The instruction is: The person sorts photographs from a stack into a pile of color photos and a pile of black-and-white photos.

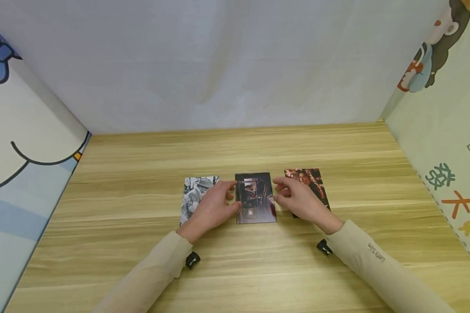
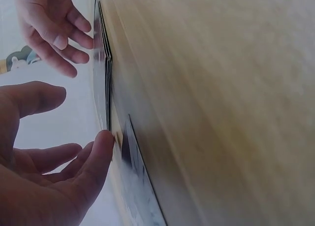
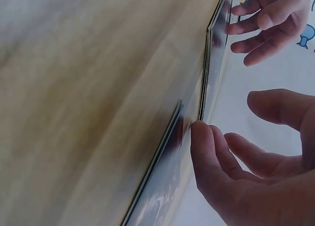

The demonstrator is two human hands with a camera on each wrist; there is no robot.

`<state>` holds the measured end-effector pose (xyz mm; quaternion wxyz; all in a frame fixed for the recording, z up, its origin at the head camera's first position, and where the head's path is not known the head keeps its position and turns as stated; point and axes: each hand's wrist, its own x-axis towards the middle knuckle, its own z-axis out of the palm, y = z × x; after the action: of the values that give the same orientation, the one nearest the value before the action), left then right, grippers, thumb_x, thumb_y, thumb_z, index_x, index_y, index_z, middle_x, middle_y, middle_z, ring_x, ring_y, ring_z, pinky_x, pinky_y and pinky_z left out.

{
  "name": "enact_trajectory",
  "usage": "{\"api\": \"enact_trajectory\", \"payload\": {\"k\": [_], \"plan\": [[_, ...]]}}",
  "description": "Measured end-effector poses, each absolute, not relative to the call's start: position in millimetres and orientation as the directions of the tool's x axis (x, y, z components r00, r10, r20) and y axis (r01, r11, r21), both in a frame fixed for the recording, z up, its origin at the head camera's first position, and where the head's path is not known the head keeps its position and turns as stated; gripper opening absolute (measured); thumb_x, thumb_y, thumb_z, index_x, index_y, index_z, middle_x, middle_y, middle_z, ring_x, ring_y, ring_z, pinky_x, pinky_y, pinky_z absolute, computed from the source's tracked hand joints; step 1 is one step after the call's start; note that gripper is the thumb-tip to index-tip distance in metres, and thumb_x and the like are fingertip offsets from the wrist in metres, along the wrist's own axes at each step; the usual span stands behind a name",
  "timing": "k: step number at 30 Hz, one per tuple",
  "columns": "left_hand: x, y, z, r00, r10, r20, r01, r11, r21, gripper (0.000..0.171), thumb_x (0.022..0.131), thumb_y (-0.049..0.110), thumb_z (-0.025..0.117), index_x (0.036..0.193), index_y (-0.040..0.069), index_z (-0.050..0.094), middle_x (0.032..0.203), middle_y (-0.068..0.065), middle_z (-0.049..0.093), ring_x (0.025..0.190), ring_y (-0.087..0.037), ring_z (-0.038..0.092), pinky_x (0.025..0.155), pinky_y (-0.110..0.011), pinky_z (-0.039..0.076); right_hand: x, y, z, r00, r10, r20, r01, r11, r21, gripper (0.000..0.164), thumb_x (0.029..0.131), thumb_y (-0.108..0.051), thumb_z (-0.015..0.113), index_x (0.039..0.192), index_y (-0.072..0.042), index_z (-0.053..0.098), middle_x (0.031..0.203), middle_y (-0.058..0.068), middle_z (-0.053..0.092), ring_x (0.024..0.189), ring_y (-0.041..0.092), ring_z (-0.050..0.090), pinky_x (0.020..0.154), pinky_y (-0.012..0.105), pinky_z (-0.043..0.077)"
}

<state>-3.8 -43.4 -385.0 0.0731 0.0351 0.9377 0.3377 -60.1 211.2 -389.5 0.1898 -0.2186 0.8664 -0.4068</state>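
Three picture cards lie in a row on the wooden table. My left hand (image 1: 215,204) is at the left edge of the middle dark card (image 1: 254,202), loosely bent, and covers part of the black-and-white card (image 1: 192,198). On the other side my right hand (image 1: 303,200) reaches over the reddish card (image 1: 313,180), fingers near the middle card's right edge. From the left wrist view, the middle card (image 2: 102,88) shows layered edges, and a fingertip (image 2: 104,140) meets its end. A right fingertip (image 3: 199,130) is likewise at its edge in the right wrist view. Neither hand pinches anything.
Bare wood of the table (image 1: 141,161) surrounds the cards. A white cloth wall (image 1: 235,78) rises behind, with printed panels on the left (image 1: 15,121) and right (image 1: 434,143). Black wrist devices sit under the left cuff (image 1: 193,260) and the right cuff (image 1: 324,247).
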Motion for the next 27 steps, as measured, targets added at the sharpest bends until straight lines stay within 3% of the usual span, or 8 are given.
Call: {"api": "enact_trajectory", "payload": {"k": [9,19,27], "plan": [[-6.8,-43.5,-385.5,-0.984,0.117,-0.137,0.011,0.798,0.603,0.066,0.091,0.023,0.076,0.148,-0.001,0.052,0.128,-0.014,0.061,0.107,-0.025,0.062,0.091,-0.042,0.055,-62.3,211.0,-390.2,-0.827,-0.537,-0.163,-0.217,0.573,-0.79,0.053,0.101,-0.014,0.058,0.15,0.006,0.047,0.133,0.023,0.062,0.12,0.037,0.063,0.095,0.05,0.056],[-10.8,-42.8,-385.9,-0.977,0.116,-0.178,-0.004,0.827,0.562,0.065,0.091,0.024,0.075,0.146,-0.004,0.054,0.101,-0.006,0.058,0.089,-0.02,0.053,0.077,-0.035,0.05,-65.6,209.0,-392.9,-0.825,-0.53,-0.194,-0.207,0.604,-0.77,0.052,0.101,-0.013,0.058,0.147,0.007,0.05,0.129,0.019,0.064,0.114,0.032,0.064,0.093,0.045,0.057],[-14.0,-42.6,-385.9,-0.972,0.144,-0.186,0.025,0.849,0.528,0.05,0.092,0.024,0.073,0.132,-0.004,0.063,0.092,-0.005,0.054,0.084,-0.02,0.047,0.069,-0.032,0.043,-68.4,207.3,-394.0,-0.813,-0.547,-0.199,-0.222,0.607,-0.763,0.049,0.101,-0.012,0.059,0.144,0.011,0.052,0.125,0.019,0.066,0.113,0.03,0.064,0.095,0.046,0.055]]}}
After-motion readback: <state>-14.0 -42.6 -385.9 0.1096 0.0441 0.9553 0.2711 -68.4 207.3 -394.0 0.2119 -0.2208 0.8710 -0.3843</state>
